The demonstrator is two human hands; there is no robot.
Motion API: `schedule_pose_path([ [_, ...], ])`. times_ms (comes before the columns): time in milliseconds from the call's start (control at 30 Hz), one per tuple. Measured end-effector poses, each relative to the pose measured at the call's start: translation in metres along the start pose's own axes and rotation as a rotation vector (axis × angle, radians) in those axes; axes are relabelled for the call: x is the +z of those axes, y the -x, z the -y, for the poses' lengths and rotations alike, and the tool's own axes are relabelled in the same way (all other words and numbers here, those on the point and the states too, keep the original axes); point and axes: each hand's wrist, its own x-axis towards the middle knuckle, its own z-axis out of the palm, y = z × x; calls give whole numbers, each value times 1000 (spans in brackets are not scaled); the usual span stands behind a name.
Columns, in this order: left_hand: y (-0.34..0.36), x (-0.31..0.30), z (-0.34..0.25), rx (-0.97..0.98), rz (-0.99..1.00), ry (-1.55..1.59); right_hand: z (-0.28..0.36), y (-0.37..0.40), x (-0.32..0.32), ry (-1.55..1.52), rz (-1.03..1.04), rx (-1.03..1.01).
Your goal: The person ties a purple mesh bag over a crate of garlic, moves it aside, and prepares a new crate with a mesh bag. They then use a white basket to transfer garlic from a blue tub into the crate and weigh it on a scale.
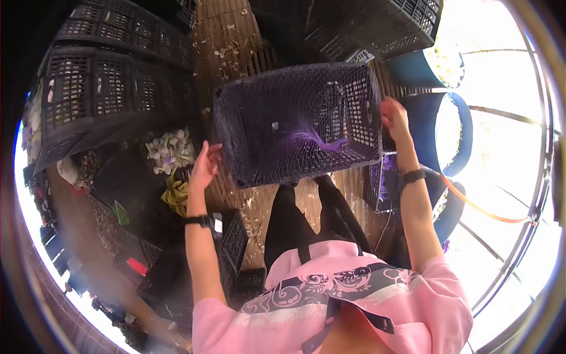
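One plank floor (227, 29), running up the middle of the frame. Big stack of black crates (112, 88) upper left, dark crate pile (377, 32) upper right. Person I'm watching wears a pink patterned shirt (424, 295), bottom centre, and black trousers (348, 215) just above. Blue tubs (415, 127) line the right side, plant matter visible in the upper ones.

Main item: netted crate (362, 112), black, dead centre above the trousers, mouth toward us, sitting slightly skewed. Dark netting (277, 147) spreads across it, pulled into a bright purple gather (327, 143) right of centre. Can't tell if anything supports the crate from below.

Smaller crate (236, 239) lower left of centre; another, right of centre, has purple bits (387, 177) in it. Orange hose (492, 217) curves out at far right.

Left hand (206, 168): at the crate's left end, thumb up, fingers loosely bent by the wall. Can't tell if it grips. Right hand (395, 118): fingers curled at the right end, tips hidden, hold unconfirmed.

White-purple blossoms (170, 152) left of the left hand. Black band on each wrist. Pale petals (224, 53) scattered on the planks, upper centre. Smallest: pale speck (275, 125) in the netted crate's area.
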Motion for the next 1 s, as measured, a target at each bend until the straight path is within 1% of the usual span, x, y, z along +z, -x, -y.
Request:
schedule_pose_path([
  [33,-13,-3,-5,-18,-1,-1,16,9,15,107,-25,-74],
  [67,-26,-6,-9,-21,-16,-87,25,17,28,111,-35,-60],
  [100,-38,-8,-10,-26,-26,-174,32,25,39,205,-63,-182],
  [133,-48,-9,-11,-44,-19,-175,32,28,44,302,-90,-303],
  [167,-57,-10,-13,105,-65,-63,25,24,46,309,-103,-292],
  [200,-63,-11,-14,255,-113,52,15,18,46,429,-149,-319],
  [233,-59,-6,-22,247,-104,51,10,16,47,546,-194,-349],
  [267,-54,-5,-35,265,76,297,6,16,46,563,-165,-326],
  [300,-50,-3,-49,280,254,544,-8,7,44,612,-178,-373],
  [333,-53,-4,-58,223,354,580,-10,9,44,647,-157,-287],
  [367,-61,-2,-61,223,351,580,-13,12,46,678,-131,-202],
  [433,-78,3,-77,68,311,296,-21,5,50,774,-227,-242],
  [467,-93,3,-82,89,222,245,-19,12,56,869,-310,-322],
  [500,-108,3,-84,106,135,195,-20,9,55,814,-269,-277],
  [533,-117,-1,-89,125,129,181,-18,12,55,777,-239,-298],
  [567,-127,-3,-96,103,158,164,-19,12,53,878,-290,-353],
  [633,-133,11,-111,87,194,136,-18,18,56,908,-329,-422],
  [700,-136,28,-121,223,-26,98,-18,20,56,911,-343,-436],
  [733,-140,30,-124,256,30,63,-17,20,56,925,-352,-446],
  [800,-150,34,-130,242,42,-7,-16,18,56,906,-345,-436],
  [833,-165,28,-128,217,46,-72,-17,18,54,895,-332,-417],
  [867,-186,21,-125,164,-98,-197,-20,16,54,882,-357,-438],
  [900,-203,9,-115,162,-78,-212,-15,24,62,912,-398,-449],
  [967,-234,-15,-86,234,-413,-275,-7,35,72,928,-403,-394],
  [1000,-256,-42,-69,191,-276,-192,-4,37,74,921,-397,-368],
])
